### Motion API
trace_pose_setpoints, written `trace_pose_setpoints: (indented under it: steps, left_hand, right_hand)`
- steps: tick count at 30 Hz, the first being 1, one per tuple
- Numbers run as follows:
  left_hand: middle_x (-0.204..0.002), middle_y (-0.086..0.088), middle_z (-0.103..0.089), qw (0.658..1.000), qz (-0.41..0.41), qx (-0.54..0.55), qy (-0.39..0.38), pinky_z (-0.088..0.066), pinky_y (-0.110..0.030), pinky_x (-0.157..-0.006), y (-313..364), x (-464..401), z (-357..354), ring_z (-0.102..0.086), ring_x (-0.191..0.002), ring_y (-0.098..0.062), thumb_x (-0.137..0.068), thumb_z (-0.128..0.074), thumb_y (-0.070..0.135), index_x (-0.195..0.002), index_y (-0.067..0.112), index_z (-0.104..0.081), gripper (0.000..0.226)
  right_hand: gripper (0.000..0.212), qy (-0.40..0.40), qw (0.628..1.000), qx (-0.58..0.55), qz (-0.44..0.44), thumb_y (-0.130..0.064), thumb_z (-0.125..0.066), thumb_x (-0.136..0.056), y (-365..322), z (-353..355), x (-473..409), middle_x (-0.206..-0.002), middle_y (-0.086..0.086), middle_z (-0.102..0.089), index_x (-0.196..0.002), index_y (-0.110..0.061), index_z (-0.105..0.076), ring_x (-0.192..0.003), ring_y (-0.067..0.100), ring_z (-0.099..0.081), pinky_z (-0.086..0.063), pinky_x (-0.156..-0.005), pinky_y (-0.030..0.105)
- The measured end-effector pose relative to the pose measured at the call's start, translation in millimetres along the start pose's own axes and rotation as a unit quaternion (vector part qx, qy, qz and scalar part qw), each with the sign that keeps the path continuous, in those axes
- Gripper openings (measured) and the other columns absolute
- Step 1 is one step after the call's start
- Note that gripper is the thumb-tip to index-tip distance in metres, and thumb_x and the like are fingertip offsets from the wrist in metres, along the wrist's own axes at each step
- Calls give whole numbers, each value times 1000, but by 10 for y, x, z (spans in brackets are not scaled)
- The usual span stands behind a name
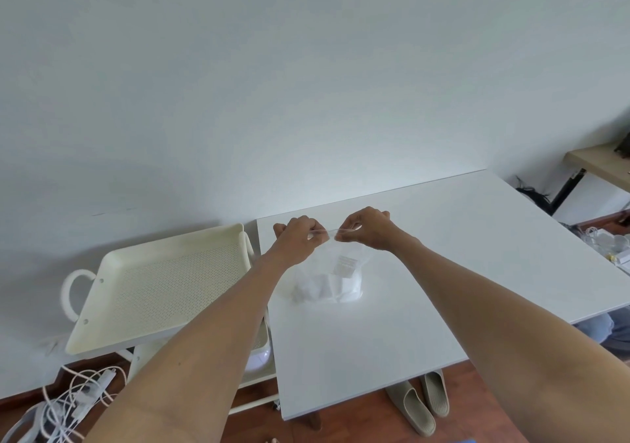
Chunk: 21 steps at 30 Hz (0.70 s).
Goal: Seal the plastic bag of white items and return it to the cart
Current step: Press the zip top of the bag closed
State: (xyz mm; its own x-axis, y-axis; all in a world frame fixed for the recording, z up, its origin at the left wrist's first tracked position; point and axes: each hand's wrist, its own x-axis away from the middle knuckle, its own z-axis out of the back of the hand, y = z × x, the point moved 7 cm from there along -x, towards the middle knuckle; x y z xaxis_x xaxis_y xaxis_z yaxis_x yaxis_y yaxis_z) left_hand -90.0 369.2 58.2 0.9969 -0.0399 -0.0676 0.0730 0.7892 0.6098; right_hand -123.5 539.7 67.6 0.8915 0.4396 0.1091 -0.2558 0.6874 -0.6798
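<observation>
A clear plastic bag (332, 280) holding white items stands on the white table (443, 245), its bottom resting on the surface. My left hand (296, 240) pinches the left end of the bag's top strip. My right hand (366, 228) pinches the right end, and the strip is stretched taut between them. The fingertips of both hands nearly meet at the middle of the strip. The cream cart (160, 282), with a perforated top tray and white loop handles, stands just left of the table.
Tangled white cables (73, 405) lie on the wooden floor under the cart. A pair of grey slippers (421, 405) sits under the table's near edge. Clutter (610, 241) and a wooden shelf (600, 163) lie at the far right. A wall rises behind the table.
</observation>
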Motion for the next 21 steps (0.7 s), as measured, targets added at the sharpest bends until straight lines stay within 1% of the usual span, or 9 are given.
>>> trace_pose_setpoints:
  steps: [1, 3, 6, 8, 11, 13, 17, 19, 21]
  left_hand:
    - [-97, 14, -62, 1000, 0, 4, -1, -14, -31, -74, -2, 3, -1, -44, -96, 0, -93, -60, 39, -89, 29, -68, 14]
    - [-97, 13, -62, 1000, 0, 3, 5, -14, -32, -73, -7, 6, 2, -47, -99, -4, -93, -61, 39, -89, 26, -70, 16]
    - [-96, 13, -63, 1000, -4, -4, 24, -15, -32, -76, 4, 7, 17, -51, -97, -6, -93, -62, 36, -87, 26, -69, 14]
    - [-90, 15, -60, 999, -7, -9, 33, -18, -33, -77, 15, 11, 31, -51, -93, -4, -92, -62, 34, -81, 31, -65, 12]
    - [-84, 15, -55, 999, -9, -14, 33, -18, -33, -75, 21, 13, 30, -48, -87, 1, -92, -63, 32, -77, 34, -63, 15]
    - [-84, 15, -55, 999, -12, -13, 32, -16, -35, -74, 31, 10, 30, -49, -89, 2, -91, -63, 33, -77, 34, -64, 14]
    - [-89, 15, -62, 999, -6, -10, 31, -12, -36, -70, -1, 13, 110, -52, -91, 2, -89, -64, 44, -78, 38, -66, 12]
    - [-94, 16, -65, 1000, -2, -10, 21, -13, -33, -71, -25, 3, 145, -52, -98, -3, -89, -64, 43, -81, 36, -65, 11]
    - [-90, 18, -64, 1000, 1, -16, 19, -13, -32, -73, -28, 1, 162, -54, -103, -9, -90, -65, 38, -78, 34, -63, 12]
  right_hand:
    - [14, 1, 1000, -4, -1, -46, -77, -82, 6, -3, -3, -93, -9, -79, -72, -38, -71, -116, 21, -58, -25, -87, 34]
    - [13, 3, 1000, -4, -3, -47, -78, -81, 10, -11, -13, -94, -11, -79, -72, -40, -71, -119, 23, -56, -27, -87, 34]
    - [13, 7, 1000, -2, -1, -48, -78, -80, -2, -15, -29, -93, -12, -78, -72, -40, -72, -119, 23, -55, -27, -87, 34]
    - [13, -1, 1000, -1, 7, -47, -76, -82, -28, -24, -34, -92, -12, -78, -73, -39, -71, -115, 18, -59, -24, -86, 34]
    - [12, -17, 1000, -6, 18, -50, -77, -80, -67, -40, -35, -89, -15, -78, -76, -39, -73, -106, 6, -65, -23, -86, 35]
    - [14, -17, 1000, 0, 22, -52, -78, -79, -78, -38, -46, -88, -14, -78, -77, -38, -75, -105, 5, -65, -23, -89, 35]
    - [16, 3, 999, 16, 29, -49, -77, -81, -74, 15, -66, -89, -15, -77, -80, -34, -77, -104, 2, -63, -21, -90, 34]
    - [14, 12, 999, 17, 28, -48, -78, -81, -67, 32, -72, -92, -14, -77, -80, -34, -76, -108, 5, -62, -21, -91, 34]
    - [13, 16, 999, 15, 28, -47, -77, -82, -83, 22, -79, -93, -13, -77, -77, -35, -74, -111, 9, -60, -22, -92, 34]
